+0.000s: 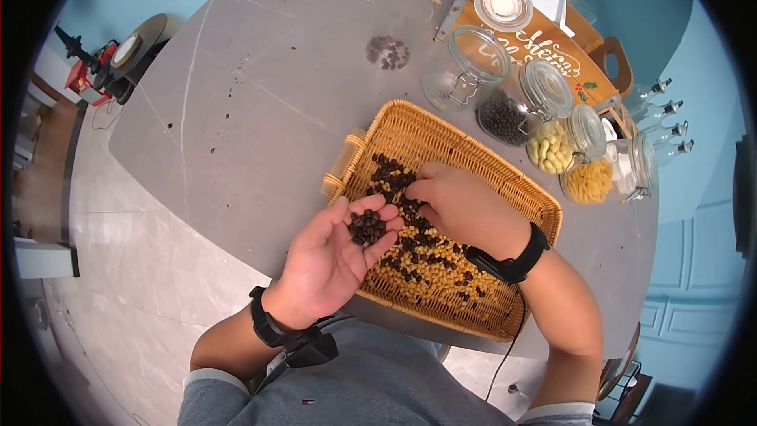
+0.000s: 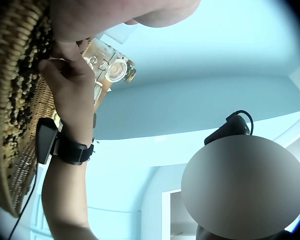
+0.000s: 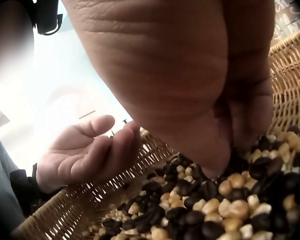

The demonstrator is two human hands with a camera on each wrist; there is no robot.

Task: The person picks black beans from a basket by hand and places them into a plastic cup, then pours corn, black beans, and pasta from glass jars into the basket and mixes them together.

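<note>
The left hand (image 1: pixel 327 268) is turned palm up, with its fingers curled round a small heap of dark beans (image 1: pixel 367 227); if this palm tips or the fingers loosen, some beans may roll off, and as the palm is beside the rim, they could fall inside the wicker basket (image 1: pixel 426 136) or outside it; the right hand (image 1: pixel 471 203) is in the basket, its fingertips close together and down among more dark beans and yellow kernels (image 1: pixel 406 284); I cannot tell if a bean is between them; because both kinds lie closely mixed there, a kernel could be picked up with a bean, and a quick pull of the fingers may scatter some; the thin cable (image 1: pixel 512 345) by the near side could catch on the rim if the right arm moves sharply; the worktop (image 1: pixel 260 95) is grey with pale thin lines, and small crumbs lie on its left part; further right stand an empty-looking open jar (image 1: pixel 445 99), a jar of dark beans (image 1: pixel 502 118), a jar of pale pieces (image 1: pixel 550 149) and a jar of pasta (image 1: pixel 589 181), with a wooden crate (image 1: pixel 512 39) behind; in the room, the tiled floor (image 1: pixel 118 268) is at left, and the blue wall (image 1: pixel 706 181) at right.
</note>
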